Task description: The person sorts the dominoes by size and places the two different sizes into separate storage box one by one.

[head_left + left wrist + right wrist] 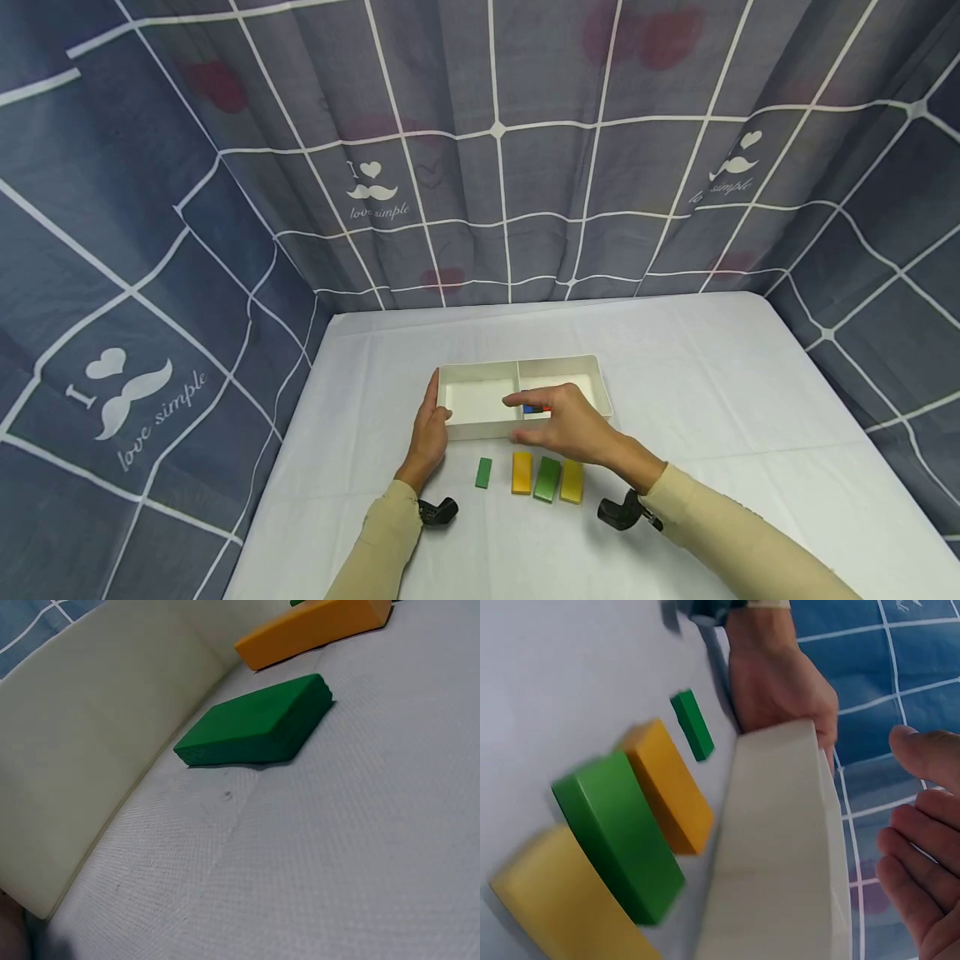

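A white two-compartment box (480, 431) stands on the table. My left hand (427, 433) grips its left end, the thumb over the rim and the fingers along the outer wall. Above the right compartment hovers my right hand (566, 423), thumb and fingers spread apart with nothing between them. Small blue and red pieces (534, 409) show in that compartment, partly hidden by this hand. In front of the box lie a small green block (483, 473), an orange block (521, 473), a larger green block (547, 480) and a yellow block (572, 482).
A white cloth covers the table (690, 375). Dark grey curtains (450, 183) with white grid lines hang behind it and at both sides. Black wrist cameras (438, 511) sit low over the cloth, one on each wrist.
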Demonstrator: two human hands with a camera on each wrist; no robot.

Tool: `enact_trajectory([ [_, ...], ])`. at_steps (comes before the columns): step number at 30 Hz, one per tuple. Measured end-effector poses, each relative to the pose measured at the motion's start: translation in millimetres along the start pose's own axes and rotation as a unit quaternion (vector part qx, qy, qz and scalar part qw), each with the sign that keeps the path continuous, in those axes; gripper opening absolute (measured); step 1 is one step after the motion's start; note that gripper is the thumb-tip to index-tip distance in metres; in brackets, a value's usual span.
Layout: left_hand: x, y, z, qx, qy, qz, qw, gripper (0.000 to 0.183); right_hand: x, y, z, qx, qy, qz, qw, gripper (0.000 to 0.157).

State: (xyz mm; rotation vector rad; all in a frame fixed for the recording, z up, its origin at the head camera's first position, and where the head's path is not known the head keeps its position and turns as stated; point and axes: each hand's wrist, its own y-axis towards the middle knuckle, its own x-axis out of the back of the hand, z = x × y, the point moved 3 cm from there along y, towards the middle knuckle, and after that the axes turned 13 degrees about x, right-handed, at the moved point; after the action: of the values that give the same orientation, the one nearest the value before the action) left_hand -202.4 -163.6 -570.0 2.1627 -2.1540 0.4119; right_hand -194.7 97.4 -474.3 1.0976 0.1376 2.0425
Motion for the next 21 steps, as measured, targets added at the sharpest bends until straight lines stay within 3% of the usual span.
enact_trajectory([
  [13,0.1,-0.6,1.2,0.001,-0.004,0.003,1.0000,0.079,-26.6,-9,12,0.015,0.051,-0.004,0.999,0.048],
  [21,0.2,0.0,2.5,-0.001,0.000,-0.001,1.0000,0.080,-46.5,-16,16,0.029,0.026,-0.016,0.999,0.048],
])
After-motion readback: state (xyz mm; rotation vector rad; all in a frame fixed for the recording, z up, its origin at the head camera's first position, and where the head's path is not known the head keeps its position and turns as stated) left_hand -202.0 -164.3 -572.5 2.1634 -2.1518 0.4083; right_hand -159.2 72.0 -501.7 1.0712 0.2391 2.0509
